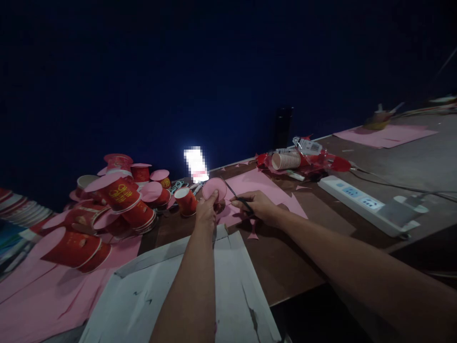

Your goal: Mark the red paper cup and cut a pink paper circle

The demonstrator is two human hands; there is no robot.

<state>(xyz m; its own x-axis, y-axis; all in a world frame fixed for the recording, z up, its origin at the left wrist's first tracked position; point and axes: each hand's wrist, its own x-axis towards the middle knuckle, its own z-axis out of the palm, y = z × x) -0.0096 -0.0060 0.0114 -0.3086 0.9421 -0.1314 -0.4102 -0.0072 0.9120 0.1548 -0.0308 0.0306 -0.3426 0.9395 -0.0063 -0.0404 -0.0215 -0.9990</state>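
Observation:
Near the middle of the table my left hand (208, 209) is closed on a round piece of pink paper (211, 187), thumb on its face. Whether anything sits behind the paper is hidden. My right hand (262, 207) grips scissors (244, 204) with dark handles, their blades beside the paper's right edge. Beneath both hands lies a pink paper sheet (271, 188). Left of my left hand is a red paper cup (186, 202) with an open mouth. Farther left, several red cups (123, 195) lie or stand with pink paper discs on their ends.
A white box lid (143, 286) lies under my left forearm. To the right are a power strip (360, 202) with a plug and cable, and a stack of paper cups (285, 161) in clear wrap. A pink scrap (253, 231) lies near my right hand. A bright blurred-out rectangle (196, 164) glows behind.

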